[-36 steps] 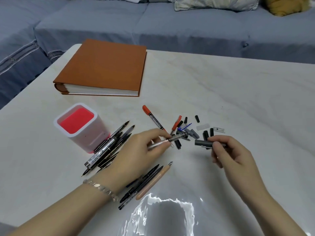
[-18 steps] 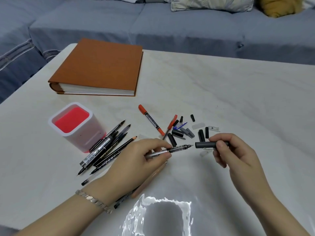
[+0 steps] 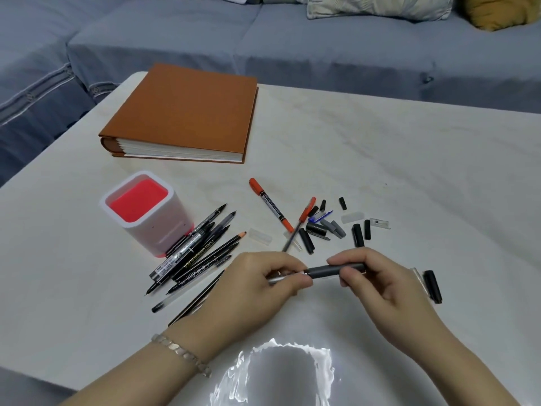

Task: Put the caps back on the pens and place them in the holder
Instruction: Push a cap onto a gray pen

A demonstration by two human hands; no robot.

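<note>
Near edge: a silver link bracelet (image 3: 181,356) is worn at the left wrist, over the white marble-look table (image 3: 409,171).

Just beyond: a slim silver pen barrel (image 3: 281,278) is pinched by the left hand (image 3: 254,291); a dark grey cylindrical cap (image 3: 326,271) is gripped between thumb and fingers of the right hand (image 3: 380,285). The hands are held close together above the table, with the cap's mouth met with the pen's front end (whether it is fully seated cannot be told).

Handling, judged: pen and cap are taken to be light, stiff and smooth, so slip is likely under a loose pinch. The barrel is best gripped near its front and the cap at mid-length, with force kept along the axis; a fine tip could be bent by a skewed push.

Mid-distance, left: uncapped black pens (image 3: 199,253) are heaped just beside a white square holder with red inside (image 3: 169,227); no pen is seen in it. Right: loose black and grey caps (image 3: 322,230) are scattered, with an orange-capped marker (image 3: 270,205) beside them.

Far: a brown cloth-bound album (image 3: 187,112), then a grey-blue sofa (image 3: 292,45).
</note>
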